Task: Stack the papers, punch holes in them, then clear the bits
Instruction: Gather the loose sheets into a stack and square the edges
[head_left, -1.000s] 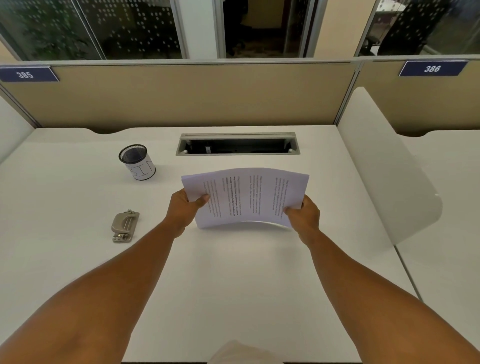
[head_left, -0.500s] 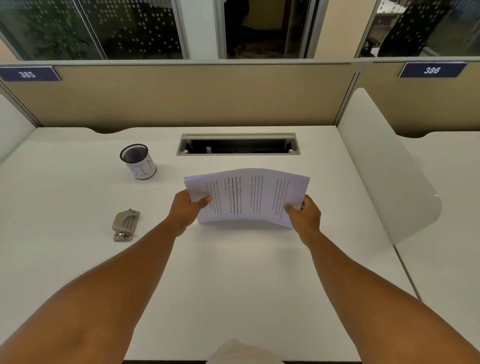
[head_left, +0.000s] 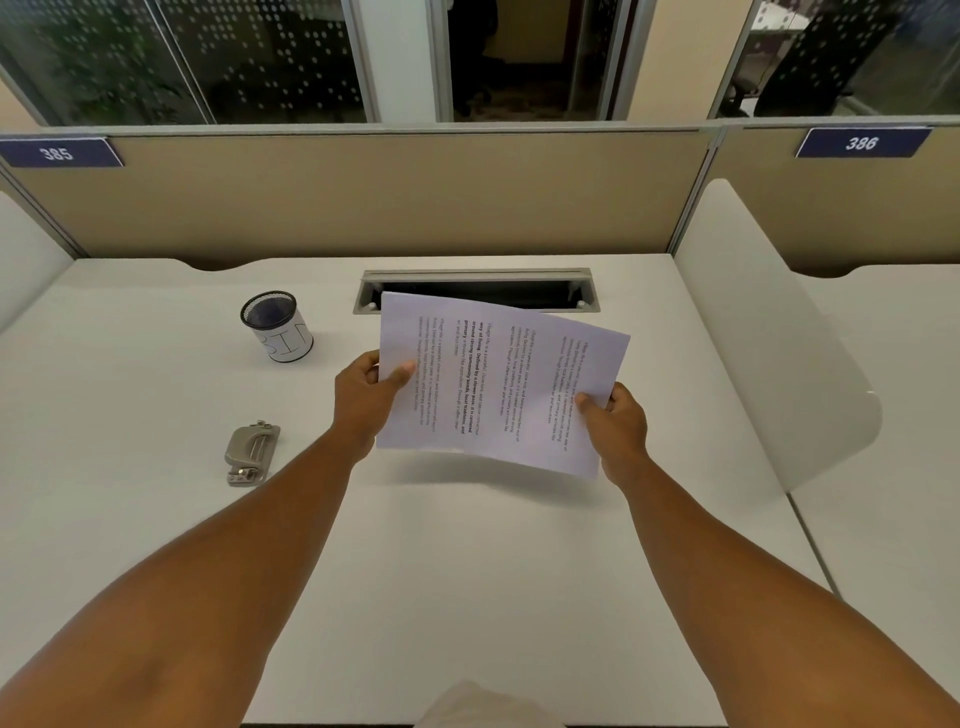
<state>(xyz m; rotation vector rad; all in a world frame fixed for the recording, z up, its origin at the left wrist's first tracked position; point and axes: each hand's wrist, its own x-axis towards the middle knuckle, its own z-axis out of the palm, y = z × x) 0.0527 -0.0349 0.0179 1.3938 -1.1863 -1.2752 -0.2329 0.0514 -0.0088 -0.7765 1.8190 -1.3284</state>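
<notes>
A stack of white printed papers (head_left: 498, 384) is held in the air above the middle of the white desk (head_left: 467, 571), its printed side facing me and its left side raised higher than the right. My left hand (head_left: 366, 397) grips the left edge with the thumb on top. My right hand (head_left: 615, 426) grips the lower right edge. A metal hole punch (head_left: 251, 452) lies flat on the desk to the left of my left forearm, apart from the papers. A black mesh cup with a white label (head_left: 278, 326) stands behind the punch.
A grey cable slot (head_left: 478, 286) is set into the desk just behind the papers. Beige partition panels (head_left: 363, 197) close off the back, and a white curved divider (head_left: 769, 332) stands along the right edge.
The papers have been lifted off the desk and tilted towards me, their left side rising. Both hands keep their grip on the edges.
</notes>
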